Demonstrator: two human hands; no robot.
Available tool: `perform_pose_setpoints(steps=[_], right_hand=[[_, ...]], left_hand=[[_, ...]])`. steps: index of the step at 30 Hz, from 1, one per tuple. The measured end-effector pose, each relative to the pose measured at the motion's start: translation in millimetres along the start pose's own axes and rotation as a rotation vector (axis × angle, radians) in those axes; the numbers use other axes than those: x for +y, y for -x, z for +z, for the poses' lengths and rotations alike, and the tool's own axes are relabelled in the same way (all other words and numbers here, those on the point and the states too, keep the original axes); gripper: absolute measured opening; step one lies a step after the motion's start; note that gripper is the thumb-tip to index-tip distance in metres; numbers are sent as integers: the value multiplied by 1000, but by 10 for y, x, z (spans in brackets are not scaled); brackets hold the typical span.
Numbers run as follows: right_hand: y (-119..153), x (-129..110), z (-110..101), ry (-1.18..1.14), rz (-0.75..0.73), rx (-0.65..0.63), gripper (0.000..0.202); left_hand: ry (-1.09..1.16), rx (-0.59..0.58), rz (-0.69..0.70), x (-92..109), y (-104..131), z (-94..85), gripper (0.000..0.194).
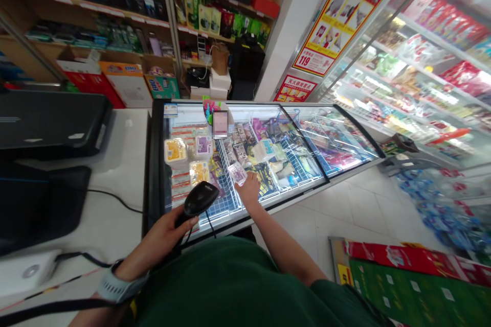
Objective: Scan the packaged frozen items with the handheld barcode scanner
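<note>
Purple-labelled tub point(237, 173): held in the right hand point(249, 186), whose fingers are partly closed on the tub's right side; the forearm is stretched forward over the freezer point(155, 173) from its near edge. The tub is placed ahead and left of the palm; contact with the glass cannot be told. Black scanner point(201, 198): gripped by its handle in the left hand point(171, 226), fingers wrapped round. Yellow tub point(175, 151): set near the left edge. Glass is left showing toward the right corner.
</note>
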State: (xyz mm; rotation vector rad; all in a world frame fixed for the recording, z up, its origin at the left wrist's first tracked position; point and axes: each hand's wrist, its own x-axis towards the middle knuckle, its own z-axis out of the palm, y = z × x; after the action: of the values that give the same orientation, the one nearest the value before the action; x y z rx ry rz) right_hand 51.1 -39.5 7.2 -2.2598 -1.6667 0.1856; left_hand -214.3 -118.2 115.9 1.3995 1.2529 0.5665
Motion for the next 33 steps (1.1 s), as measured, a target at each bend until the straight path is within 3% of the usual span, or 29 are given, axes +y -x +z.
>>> perform_pose_setpoints(steps=[8,13,23,33], right_hand=[[215,141,-482,14,-83,141,52],[302,187,-660,32,-134,201,54],[378,212,-815,34,-168,207,57],[392,208,-821,25,-190,217,56]], left_hand=[[-41,-82,71,235,-96,191,51],[-72,-104,119,325,-126,307,49],[-83,-140,98,444,-125,438,43],[-62,-133,109,456,-142,462,48]])
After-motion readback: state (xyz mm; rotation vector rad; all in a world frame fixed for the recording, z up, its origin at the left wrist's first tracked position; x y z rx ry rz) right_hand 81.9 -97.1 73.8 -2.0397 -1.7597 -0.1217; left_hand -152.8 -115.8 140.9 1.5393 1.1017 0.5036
